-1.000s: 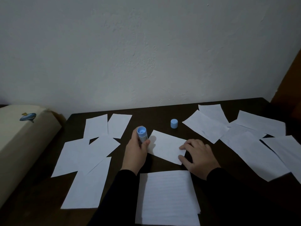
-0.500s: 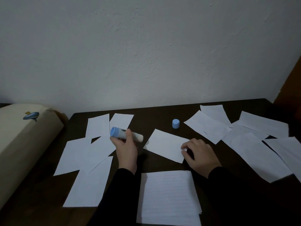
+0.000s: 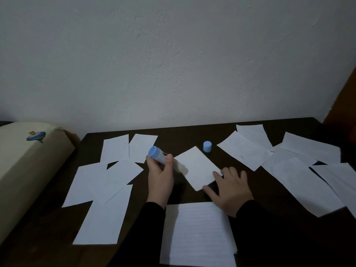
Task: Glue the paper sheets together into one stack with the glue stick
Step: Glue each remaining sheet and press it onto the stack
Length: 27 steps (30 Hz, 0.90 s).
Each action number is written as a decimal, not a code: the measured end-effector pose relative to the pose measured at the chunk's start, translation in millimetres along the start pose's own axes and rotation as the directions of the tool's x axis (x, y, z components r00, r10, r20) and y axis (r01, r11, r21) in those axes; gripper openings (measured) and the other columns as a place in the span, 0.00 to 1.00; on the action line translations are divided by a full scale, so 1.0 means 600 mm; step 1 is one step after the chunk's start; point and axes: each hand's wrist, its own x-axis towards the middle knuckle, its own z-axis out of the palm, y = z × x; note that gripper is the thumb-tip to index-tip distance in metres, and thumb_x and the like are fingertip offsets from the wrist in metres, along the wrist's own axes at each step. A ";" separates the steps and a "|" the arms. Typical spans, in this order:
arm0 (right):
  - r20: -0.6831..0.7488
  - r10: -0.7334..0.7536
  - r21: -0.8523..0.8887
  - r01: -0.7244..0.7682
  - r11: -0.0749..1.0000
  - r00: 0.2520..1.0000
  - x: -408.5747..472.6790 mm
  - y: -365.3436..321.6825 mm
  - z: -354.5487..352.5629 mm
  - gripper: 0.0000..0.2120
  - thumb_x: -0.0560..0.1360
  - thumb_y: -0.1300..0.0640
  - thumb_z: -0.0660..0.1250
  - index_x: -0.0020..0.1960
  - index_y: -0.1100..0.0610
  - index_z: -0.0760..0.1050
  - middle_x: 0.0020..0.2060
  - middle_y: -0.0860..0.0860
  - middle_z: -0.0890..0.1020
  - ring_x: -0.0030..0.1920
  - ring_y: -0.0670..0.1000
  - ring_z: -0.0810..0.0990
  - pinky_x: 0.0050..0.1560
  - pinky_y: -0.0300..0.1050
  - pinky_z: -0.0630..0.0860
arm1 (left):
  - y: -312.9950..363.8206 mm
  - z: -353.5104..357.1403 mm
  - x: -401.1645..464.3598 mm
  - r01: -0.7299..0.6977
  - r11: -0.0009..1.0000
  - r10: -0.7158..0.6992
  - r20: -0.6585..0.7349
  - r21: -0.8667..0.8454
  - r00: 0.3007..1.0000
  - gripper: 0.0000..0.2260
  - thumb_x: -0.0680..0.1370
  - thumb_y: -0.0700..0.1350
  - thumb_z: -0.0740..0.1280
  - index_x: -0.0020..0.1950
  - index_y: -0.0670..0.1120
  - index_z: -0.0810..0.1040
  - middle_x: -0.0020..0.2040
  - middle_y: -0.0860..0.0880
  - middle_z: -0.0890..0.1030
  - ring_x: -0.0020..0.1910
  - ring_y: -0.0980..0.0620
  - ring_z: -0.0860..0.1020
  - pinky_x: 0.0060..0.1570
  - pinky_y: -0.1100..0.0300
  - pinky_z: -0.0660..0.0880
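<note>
Two hands work over a dark table (image 3: 192,139). Nearest the viewer lies a lined paper stack (image 3: 196,234). Just beyond it, the right hand (image 3: 229,189), fingers spread flat, presses down the near corner of a small sheet (image 3: 198,167). The left hand (image 3: 160,180) grips a glue stick (image 3: 163,158), slanted, its tip at the sheet's left edge. To glue well, judge it best to keep the sheet pinned and stroke outward over the edges. Farther back stands the blue cap (image 3: 207,146); loose sheets (image 3: 244,149) lie scattered to both sides
</note>
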 end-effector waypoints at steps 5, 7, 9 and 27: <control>-0.039 -0.093 0.150 0.098 0.984 0.995 -0.003 -0.003 -0.019 0.24 0.79 0.37 0.50 0.68 0.48 0.70 0.53 0.48 0.73 0.56 0.49 0.69 0.62 0.50 0.61 | -0.003 0.006 -0.008 0.033 0.998 -0.036 0.061 0.056 0.997 0.19 0.80 0.53 0.62 0.68 0.55 0.60 0.62 0.53 0.72 0.63 0.53 0.71 0.66 0.48 0.71; -0.070 -0.112 0.232 0.125 0.965 0.991 -0.001 0.006 -0.014 0.22 0.80 0.41 0.52 0.71 0.46 0.67 0.56 0.46 0.72 0.58 0.47 0.69 0.61 0.47 0.62 | -0.004 0.008 -0.010 0.063 0.995 -0.068 0.074 0.077 0.995 0.17 0.79 0.53 0.62 0.67 0.55 0.62 0.61 0.52 0.73 0.61 0.53 0.73 0.64 0.50 0.72; -0.106 -0.127 0.262 0.151 0.953 0.986 0.003 0.019 -0.005 0.21 0.81 0.45 0.53 0.72 0.46 0.65 0.62 0.45 0.70 0.62 0.46 0.67 0.61 0.44 0.62 | -0.004 0.012 -0.015 0.085 0.990 -0.097 0.106 0.112 0.990 0.18 0.80 0.53 0.62 0.68 0.54 0.63 0.57 0.54 0.74 0.56 0.54 0.75 0.57 0.56 0.74; -0.004 -0.202 0.426 0.184 0.886 0.979 -0.001 0.022 0.003 0.11 0.79 0.49 0.60 0.60 0.48 0.70 0.73 0.44 0.63 0.76 0.48 0.53 0.73 0.53 0.52 | -0.011 0.032 -0.055 -0.387 0.797 0.160 0.455 0.464 0.876 0.20 0.79 0.48 0.64 0.64 0.61 0.58 0.50 0.65 0.72 0.48 0.68 0.74 0.45 0.75 0.71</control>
